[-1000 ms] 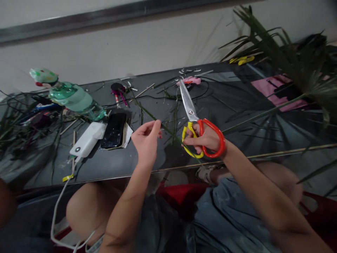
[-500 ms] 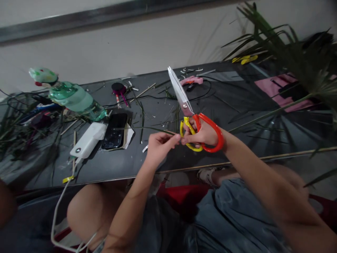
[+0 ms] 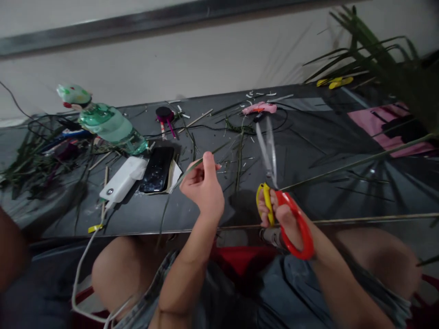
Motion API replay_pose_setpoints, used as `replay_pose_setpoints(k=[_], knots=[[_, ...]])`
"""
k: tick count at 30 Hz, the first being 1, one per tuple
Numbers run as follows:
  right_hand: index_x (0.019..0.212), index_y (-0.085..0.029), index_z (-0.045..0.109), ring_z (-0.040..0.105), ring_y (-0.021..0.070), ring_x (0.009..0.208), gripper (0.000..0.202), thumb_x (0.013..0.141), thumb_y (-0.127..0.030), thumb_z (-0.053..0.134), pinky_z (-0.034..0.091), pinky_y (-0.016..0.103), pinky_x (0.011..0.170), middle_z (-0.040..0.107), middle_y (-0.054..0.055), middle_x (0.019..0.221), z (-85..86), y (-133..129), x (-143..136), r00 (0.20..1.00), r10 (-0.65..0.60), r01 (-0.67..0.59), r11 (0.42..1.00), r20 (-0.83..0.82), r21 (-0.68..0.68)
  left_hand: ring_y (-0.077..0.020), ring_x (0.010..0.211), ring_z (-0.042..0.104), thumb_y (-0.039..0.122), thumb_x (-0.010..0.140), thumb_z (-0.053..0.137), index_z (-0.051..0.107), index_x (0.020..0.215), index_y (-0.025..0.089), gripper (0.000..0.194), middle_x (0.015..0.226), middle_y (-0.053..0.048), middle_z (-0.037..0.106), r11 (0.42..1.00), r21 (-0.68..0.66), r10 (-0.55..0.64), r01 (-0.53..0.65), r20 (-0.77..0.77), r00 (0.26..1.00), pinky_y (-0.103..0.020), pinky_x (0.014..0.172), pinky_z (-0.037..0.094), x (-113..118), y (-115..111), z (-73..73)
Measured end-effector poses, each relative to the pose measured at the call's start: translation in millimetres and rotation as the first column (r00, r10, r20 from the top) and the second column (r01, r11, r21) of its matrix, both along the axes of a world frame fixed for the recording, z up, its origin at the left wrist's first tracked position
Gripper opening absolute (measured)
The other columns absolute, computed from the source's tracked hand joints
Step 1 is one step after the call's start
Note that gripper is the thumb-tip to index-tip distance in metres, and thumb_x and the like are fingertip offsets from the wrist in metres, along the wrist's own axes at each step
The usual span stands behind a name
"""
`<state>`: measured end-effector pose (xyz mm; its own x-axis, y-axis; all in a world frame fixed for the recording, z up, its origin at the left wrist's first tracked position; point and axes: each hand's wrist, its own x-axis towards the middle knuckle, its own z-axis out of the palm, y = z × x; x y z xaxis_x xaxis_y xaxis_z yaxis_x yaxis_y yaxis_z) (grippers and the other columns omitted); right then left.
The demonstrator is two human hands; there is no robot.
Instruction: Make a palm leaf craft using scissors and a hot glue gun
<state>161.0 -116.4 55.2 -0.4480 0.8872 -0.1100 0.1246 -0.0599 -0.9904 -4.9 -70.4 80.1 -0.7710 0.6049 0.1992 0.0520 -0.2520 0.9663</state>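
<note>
My left hand (image 3: pixel 206 185) is closed in a pinch on a thin green leaf strip (image 3: pixel 170 195). One end of the strip pokes out past the thumb; the long end droops left and down over the table's front edge. To the right, my right hand (image 3: pixel 279 210) grips scissors (image 3: pixel 297 230) by their red and yellow handles, fingers through the loops. The silver blades point away from me and stand slightly apart, blurred by motion, with nothing visible between them. The two hands are well apart, both above the dark table (image 3: pixel 192 214).
Left are a green bottle (image 3: pixel 113 125), a white power bank (image 3: pixel 123 179) with a cable, a black phone (image 3: pixel 157 169) and a leaf pile (image 3: pixel 25 167). Behind lies a pink glue gun (image 3: pixel 259 108). Long palm leaves (image 3: pixel 377 48) and a pink sheet (image 3: pixel 372 121) occupy the right.
My hands have separated. The left one lifted and turned with the leaf strip, whose long end now hangs down. The right one moved right and toward me, and the scissor blades opened a little.
</note>
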Motion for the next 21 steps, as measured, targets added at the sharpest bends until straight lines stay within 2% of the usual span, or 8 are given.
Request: replay_pose_setpoints(k=[4, 9, 13, 15, 17, 21], knots=[[0.091, -0.018, 0.050, 0.051, 0.0120, 0.055, 0.073, 0.085, -0.084, 0.019, 0.045, 0.026, 0.056, 0.051, 0.002, 0.069, -2.3, -4, 0, 0.977, 0.105, -0.114, 0.993, 0.185, 0.042, -0.0103, 0.058, 0.058, 0.037, 0.082, 0.064, 0.061, 0.062, 0.019, 0.027, 0.057, 0.002, 0.062, 0.999, -0.051, 0.019, -0.018, 0.031, 0.999, -0.023, 0.058, 0.047, 9, 10, -9.6], [0.101, -0.017, 0.050, 0.054, 0.0141, 0.060, 0.078, 0.083, -0.086, 0.016, 0.042, 0.026, 0.054, 0.056, 0.006, 0.078, 6.8, 0, 2, 0.945, 0.055, -0.117, 0.977, 0.321, 0.179, -0.0108, 0.059, 0.058, 0.037, 0.081, 0.064, 0.060, 0.064, 0.018, 0.026, 0.059, 0.001, 0.062, 0.991, -0.133, 0.041, -0.029, 0.091, 0.995, -0.024, 0.060, 0.046, 11, 17, -20.8], [0.103, -0.016, 0.052, 0.054, 0.0144, 0.057, 0.077, 0.086, -0.082, 0.015, 0.042, 0.026, 0.054, 0.057, 0.006, 0.070, 10.0, -6, 3, 0.928, 0.071, -0.148, 0.971, 0.365, 0.187, -0.0091, 0.055, 0.055, 0.041, 0.077, 0.066, 0.058, 0.065, 0.016, 0.029, 0.060, 0.001, 0.060, 0.991, -0.124, 0.085, -0.054, 0.267, 0.960, -0.023, 0.059, 0.045, 6, 25, -24.7], [0.102, -0.016, 0.053, 0.053, 0.0137, 0.055, 0.077, 0.086, -0.083, 0.017, 0.042, 0.025, 0.053, 0.056, 0.005, 0.068, 8.6, -6, 2, 0.936, 0.068, -0.144, 0.969, 0.346, 0.200, -0.0080, 0.052, 0.053, 0.042, 0.074, 0.070, 0.060, 0.064, 0.015, 0.031, 0.058, 0.002, 0.059, 0.995, -0.103, 0.053, -0.021, 0.325, 0.944, -0.022, 0.057, 0.043, 5, 26, -26.7], [0.100, -0.017, 0.054, 0.052, 0.0128, 0.053, 0.079, 0.083, -0.085, 0.019, 0.042, 0.025, 0.052, 0.056, 0.005, 0.068, 6.4, -3, 1, 0.942, 0.083, -0.152, 0.969, 0.325, 0.193, -0.0080, 0.050, 0.052, 0.041, 0.070, 0.075, 0.062, 0.061, 0.014, 0.031, 0.055, 0.002, 0.058, 0.995, -0.080, -0.028, 0.057, 0.328, 0.944, -0.022, 0.055, 0.042, 4, 22, -28.6], [0.098, -0.018, 0.054, 0.050, 0.0121, 0.047, 0.080, 0.080, -0.088, 0.021, 0.039, 0.024, 0.047, 0.056, 0.003, 0.064, 3.2, 7, -5, 0.948, 0.134, -0.169, 0.981, 0.290, 0.097, -0.0087, 0.051, 0.053, 0.036, 0.067, 0.078, 0.064, 0.055, 0.014, 0.028, 0.052, 0.000, 0.059, 0.977, -0.083, -0.164, 0.196, 0.295, 0.941, -0.021, 0.053, 0.042, 2, 9, -30.0]])
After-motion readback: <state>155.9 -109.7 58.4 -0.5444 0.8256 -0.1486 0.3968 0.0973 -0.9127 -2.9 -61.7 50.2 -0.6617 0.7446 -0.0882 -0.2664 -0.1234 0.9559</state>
